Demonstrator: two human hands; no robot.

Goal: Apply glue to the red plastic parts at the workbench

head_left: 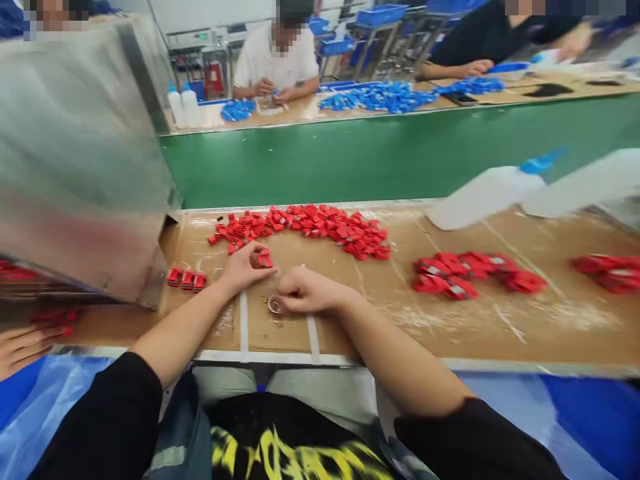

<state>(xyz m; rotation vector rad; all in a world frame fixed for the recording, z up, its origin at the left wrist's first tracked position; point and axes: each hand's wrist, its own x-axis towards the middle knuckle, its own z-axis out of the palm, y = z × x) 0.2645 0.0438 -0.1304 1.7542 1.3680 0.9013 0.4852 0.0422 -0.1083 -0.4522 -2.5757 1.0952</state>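
My left hand (pixel 243 268) pinches a small red plastic piece (pixel 264 258) between thumb and fingers, just in front of a curved pile of red pieces (pixel 320 223). My right hand (pixel 314 291) is closed, knuckles up, with the thumb side toward a small round ring-like dish (pixel 274 305) on the cardboard. Whatever its curled fingers hold, if anything, is hidden. Left of my left wrist, a short row of red pieces (pixel 187 280) stands on the brown tabletop (pixel 390 333).
A large metal box (pixel 80 153) stands at the left. More red clusters (pixel 470 272) lie to the right, before a white blue-tipped bottle (pixel 487 193) that looks tilted. A person's hand (pixel 23 347) rests at the left edge. Across a green panel (pixel 325 157), people sit by blue pieces (pixel 375 98).
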